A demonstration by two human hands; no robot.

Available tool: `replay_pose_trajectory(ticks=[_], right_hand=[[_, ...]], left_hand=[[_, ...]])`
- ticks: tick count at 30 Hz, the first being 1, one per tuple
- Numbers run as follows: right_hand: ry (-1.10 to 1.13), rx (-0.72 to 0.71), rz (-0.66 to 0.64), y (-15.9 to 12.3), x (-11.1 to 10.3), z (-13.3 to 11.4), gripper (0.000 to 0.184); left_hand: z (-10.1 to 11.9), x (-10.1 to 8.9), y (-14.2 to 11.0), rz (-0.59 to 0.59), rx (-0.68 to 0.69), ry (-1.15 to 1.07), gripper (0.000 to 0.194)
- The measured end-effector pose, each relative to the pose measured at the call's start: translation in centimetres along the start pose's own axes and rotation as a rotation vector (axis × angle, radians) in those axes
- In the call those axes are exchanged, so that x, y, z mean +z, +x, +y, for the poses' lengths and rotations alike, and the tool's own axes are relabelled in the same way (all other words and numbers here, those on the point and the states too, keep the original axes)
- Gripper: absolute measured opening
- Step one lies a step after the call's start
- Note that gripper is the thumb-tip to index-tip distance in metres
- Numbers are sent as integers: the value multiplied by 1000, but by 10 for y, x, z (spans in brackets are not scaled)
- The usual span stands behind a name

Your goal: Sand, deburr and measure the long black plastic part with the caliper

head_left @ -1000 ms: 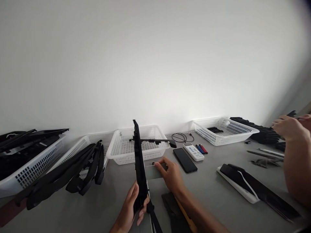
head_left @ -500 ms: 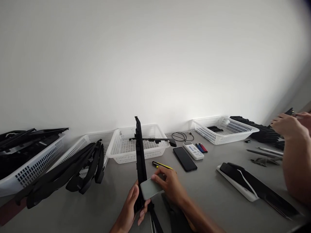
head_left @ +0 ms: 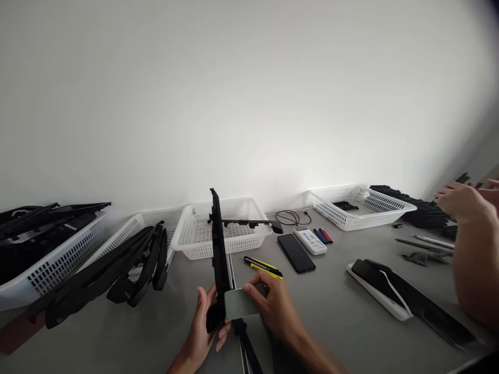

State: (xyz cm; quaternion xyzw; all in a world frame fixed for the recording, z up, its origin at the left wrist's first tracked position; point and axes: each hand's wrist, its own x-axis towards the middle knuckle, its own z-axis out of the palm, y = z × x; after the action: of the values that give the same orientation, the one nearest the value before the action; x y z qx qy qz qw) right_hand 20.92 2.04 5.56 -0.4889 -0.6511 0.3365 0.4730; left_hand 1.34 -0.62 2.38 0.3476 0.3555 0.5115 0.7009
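Upright in my left hand [head_left: 202, 324] is a long black plastic trim strip [head_left: 219, 254], with fingers closed around its lower end. My right hand [head_left: 273, 304] pinches a flat pale grey plate with rounded corners [head_left: 239, 304]. The plate's left edge meets the side of the strip. Just beyond my right hand lies a black and yellow utility knife [head_left: 263, 266]. Below the plate, another narrow black part [head_left: 247, 345] lies on the table, partly hidden by my hands.
White baskets [head_left: 222, 249] line the wall, one with a black strip [head_left: 249, 224] across it. Black trim parts [head_left: 105, 275] overhang the left basket. A phone [head_left: 296, 253], power bank [head_left: 311, 240] and cable [head_left: 288, 217] lie behind. A co-worker's hands [head_left: 463, 200] are at right.
The black trim strip and my left hand have shifted slightly left. The grey plate has turned a little and stays against the strip. More of the utility knife shows.
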Motion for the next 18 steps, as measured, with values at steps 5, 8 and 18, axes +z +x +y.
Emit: replay_pose_trajectory(ticks=[5, 8, 18], right_hand=[[65, 40, -102, -11, 8, -5, 33], [48, 31, -187, -14, 14, -9, 28], [-21, 14, -8, -13, 6, -3, 33]], left_hand=[[-3, 0, 1, 9, -3, 32, 86], [-10, -3, 2, -9, -16, 40, 91], [-11, 6, 0, -25, 11, 58, 95]])
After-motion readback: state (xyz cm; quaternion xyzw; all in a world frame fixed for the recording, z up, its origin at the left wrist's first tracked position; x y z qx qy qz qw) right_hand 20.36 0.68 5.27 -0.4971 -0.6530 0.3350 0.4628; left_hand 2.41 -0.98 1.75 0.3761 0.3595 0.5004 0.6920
